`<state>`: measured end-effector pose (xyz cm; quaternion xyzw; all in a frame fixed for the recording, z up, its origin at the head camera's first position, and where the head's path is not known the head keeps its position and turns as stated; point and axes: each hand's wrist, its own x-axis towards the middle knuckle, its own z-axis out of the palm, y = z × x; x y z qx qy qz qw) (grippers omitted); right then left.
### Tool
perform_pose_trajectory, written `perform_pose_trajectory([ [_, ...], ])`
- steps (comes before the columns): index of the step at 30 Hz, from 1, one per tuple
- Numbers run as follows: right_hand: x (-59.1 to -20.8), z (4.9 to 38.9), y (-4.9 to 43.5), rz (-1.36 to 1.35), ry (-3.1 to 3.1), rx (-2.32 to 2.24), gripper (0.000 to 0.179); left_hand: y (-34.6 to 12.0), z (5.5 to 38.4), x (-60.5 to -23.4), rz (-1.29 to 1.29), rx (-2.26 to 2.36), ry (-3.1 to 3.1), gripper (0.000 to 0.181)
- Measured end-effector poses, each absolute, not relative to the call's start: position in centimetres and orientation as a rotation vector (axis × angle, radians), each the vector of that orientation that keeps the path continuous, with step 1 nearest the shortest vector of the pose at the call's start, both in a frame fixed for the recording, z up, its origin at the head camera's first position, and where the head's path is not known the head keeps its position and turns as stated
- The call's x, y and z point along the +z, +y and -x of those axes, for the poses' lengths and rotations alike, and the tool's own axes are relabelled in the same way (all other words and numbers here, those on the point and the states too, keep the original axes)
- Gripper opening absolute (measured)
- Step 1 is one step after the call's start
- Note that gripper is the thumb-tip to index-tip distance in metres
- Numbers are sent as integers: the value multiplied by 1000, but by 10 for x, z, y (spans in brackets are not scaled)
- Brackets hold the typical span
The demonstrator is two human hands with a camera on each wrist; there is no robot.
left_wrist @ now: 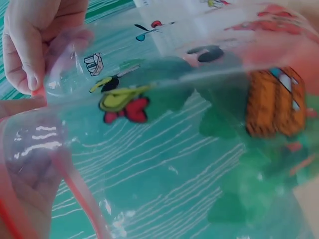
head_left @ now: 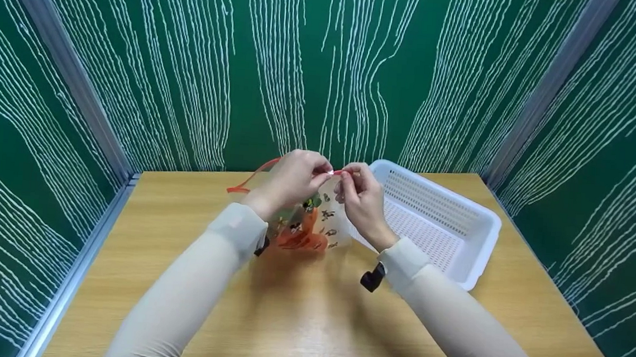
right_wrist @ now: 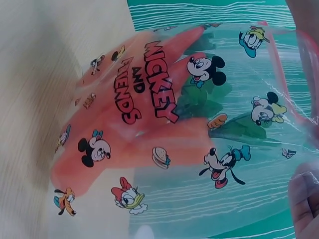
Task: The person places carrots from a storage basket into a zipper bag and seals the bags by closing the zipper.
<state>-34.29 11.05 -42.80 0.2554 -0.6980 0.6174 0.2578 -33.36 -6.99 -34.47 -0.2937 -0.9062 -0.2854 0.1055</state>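
Note:
Both hands are raised above the table at a clear plastic zip bag (right_wrist: 184, 209) printed with cartoon figures. Its red zip edge (head_left: 239, 190) runs along the mouth. My left hand (head_left: 295, 178) pinches this edge between thumb and fingers. Close beside it, my right hand (head_left: 362, 199) pinches the same red strip, so a short stretch shows between the fingertips. Orange carrots (right_wrist: 192, 144) with green leafy tops (right_wrist: 207, 99) lie inside the bag, seen through the plastic. Whether the zip is closed between the hands, I cannot tell.
A white perforated plastic basket (head_left: 484, 240) stands to the right of the bag, partly behind my right hand. The wooden table (head_left: 179, 247) ends at green walls (head_left: 201, 81) with white streaks. Metal posts (head_left: 70, 43) mark the corners.

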Motion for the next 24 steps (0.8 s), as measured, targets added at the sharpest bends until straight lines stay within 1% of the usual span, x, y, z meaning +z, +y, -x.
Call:
perform_pose_trajectory([
  [9, -424, 344, 117, -630, -1903, 1648, 10, -77, 333, -338, 852, -831, -2688, 17],
  [24, -421, 346, 130, -630, -1831, 1631, 8, -89, 338, -343, 915, -780, -2587, 16],
])
